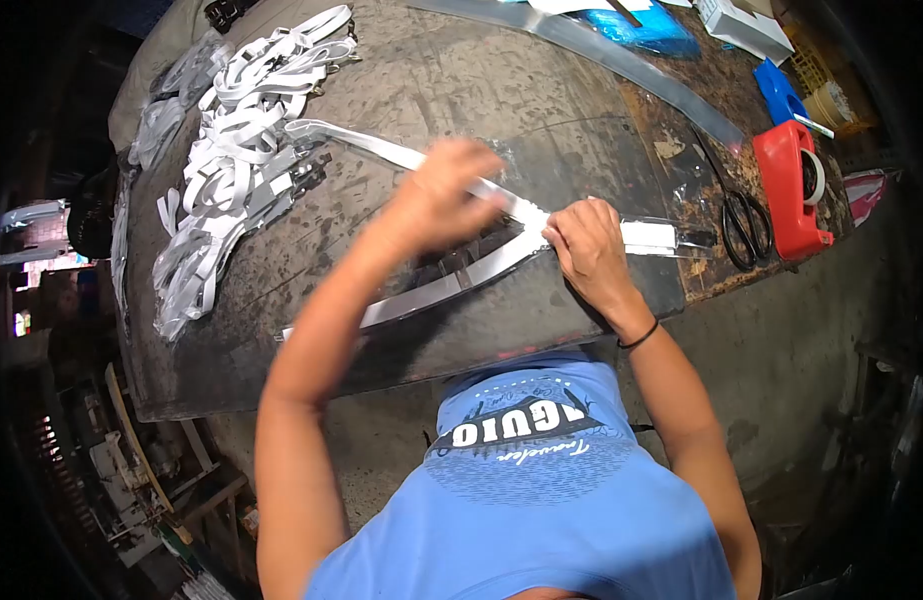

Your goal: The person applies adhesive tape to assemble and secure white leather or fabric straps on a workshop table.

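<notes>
A white strap [496, 262] lies across the front of the dark table, with one branch running up and left and another down and left. My right hand [593, 245] pinches the strap where the two branches meet. The strap's broad end, in a clear sleeve, sticks out to the right of that hand. My left hand [449, 195] is over the upper branch, smeared by motion; whether its fingers grip the strap is unclear.
A pile of white straps [246, 150] covers the table's left side. Black scissors [743, 225] and a red tape dispenser [789, 190] are at the right. A long clear strip [601, 60], a blue packet [646, 32] and a white box [746, 30] lie at the far side.
</notes>
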The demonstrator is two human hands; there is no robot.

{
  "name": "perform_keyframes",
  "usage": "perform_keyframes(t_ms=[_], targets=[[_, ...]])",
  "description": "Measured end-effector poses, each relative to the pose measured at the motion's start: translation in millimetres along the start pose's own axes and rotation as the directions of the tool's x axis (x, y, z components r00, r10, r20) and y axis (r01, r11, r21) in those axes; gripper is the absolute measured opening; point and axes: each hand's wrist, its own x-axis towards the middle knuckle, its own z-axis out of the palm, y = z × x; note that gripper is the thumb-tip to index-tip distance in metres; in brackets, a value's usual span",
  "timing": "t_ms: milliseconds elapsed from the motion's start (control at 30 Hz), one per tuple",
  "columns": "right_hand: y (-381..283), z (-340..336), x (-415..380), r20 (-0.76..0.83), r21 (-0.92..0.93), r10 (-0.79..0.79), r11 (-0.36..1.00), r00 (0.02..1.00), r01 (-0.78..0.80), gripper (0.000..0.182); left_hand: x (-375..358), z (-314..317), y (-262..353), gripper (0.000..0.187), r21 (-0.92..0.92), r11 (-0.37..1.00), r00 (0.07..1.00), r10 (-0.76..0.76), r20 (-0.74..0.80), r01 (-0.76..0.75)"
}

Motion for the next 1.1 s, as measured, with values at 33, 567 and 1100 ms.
perform_keyframes(t_ms=[33,567,1100], targets=[[0.0,0.0,0.0,0.010,-0.001,0.006,1.000,1.000,-0.006,0.011,-3.1,14.1,26.3,0.044,-0.089,0.996,0.999,0.011,0.036,-0.007],[12.7,-8.3,11.1,0.035,0.182,-0.014,0.983,0.999,0.007,0.011,-10.2,80.7,49.8,0.010,-0.122,0.990,0.977,-0.099,-0.187,0.077],[-3.4,-19.3,4.7,-0.018,-0.054,-0.077,0.996,0.997,0.076,0.021,-10.1,87.0,49.7,0.012,0.065,0.997,0.957,0.064,-0.282,-0.047]])
